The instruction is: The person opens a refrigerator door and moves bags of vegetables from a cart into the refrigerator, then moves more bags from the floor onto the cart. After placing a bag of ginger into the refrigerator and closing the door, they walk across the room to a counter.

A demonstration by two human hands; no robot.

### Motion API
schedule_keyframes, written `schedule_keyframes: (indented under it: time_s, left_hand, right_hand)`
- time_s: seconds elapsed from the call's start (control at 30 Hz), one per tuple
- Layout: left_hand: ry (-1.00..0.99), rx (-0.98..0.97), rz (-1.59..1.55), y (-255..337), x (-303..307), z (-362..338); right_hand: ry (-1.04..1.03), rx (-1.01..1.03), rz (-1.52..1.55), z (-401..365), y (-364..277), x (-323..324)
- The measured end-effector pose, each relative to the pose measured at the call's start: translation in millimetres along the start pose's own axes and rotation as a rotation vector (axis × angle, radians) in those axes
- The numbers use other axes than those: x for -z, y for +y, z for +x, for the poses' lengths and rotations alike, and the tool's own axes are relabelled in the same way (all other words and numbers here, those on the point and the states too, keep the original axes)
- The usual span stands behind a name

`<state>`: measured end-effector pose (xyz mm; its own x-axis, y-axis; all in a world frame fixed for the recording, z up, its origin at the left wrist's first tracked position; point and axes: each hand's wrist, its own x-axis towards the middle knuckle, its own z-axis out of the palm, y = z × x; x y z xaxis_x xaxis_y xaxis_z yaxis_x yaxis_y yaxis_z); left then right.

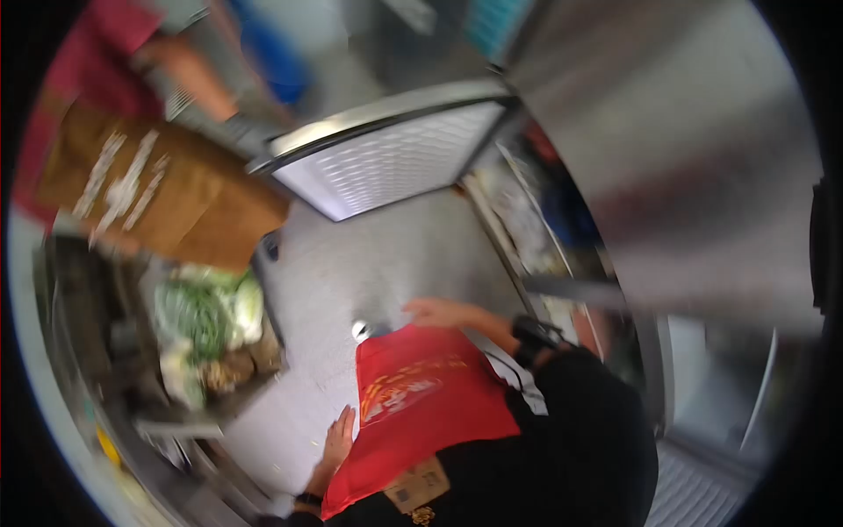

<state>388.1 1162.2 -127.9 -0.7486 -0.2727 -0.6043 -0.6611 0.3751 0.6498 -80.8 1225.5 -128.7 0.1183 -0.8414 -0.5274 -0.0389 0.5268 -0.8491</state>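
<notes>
My left hand is beside the left edge of the red apron, its fingers extended and nothing visible in it. My right hand reaches out over the floor just past the apron's far end, fingers stretched out and holding nothing that shows. A black band is on the right wrist. A small white round object lies between the two hands, near the apron's corner. A brown tag rests on the lower part of the apron.
A person in a red top holds a large brown box at upper left. Below it stands a crate with bagged green vegetables. An open refrigerator door is ahead, with shelves to its right and a metal panel beyond.
</notes>
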Motion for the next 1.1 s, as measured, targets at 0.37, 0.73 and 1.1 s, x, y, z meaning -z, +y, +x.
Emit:
schedule_keyframes:
  time_s: [0.37, 0.73, 1.1]
  left_hand:
    - [0.691, 0.566, 0.553, -176.1, 232.3, -171.9]
    - [0.599, 0.435, 0.193, -274.0, 243.7, -254.2]
    - [0.699, 0.676, 0.32, -207.6, 188.9, -320.9]
  right_hand:
    - [0.173, -0.126, 0.192, 60.7, -84.9, -112.7]
    - [0.955, 0.423, 0.522, 71.6, -376.4, -17.2]
    - [0.82, 0.65, 0.803, 116.2, -367.9, 87.6]
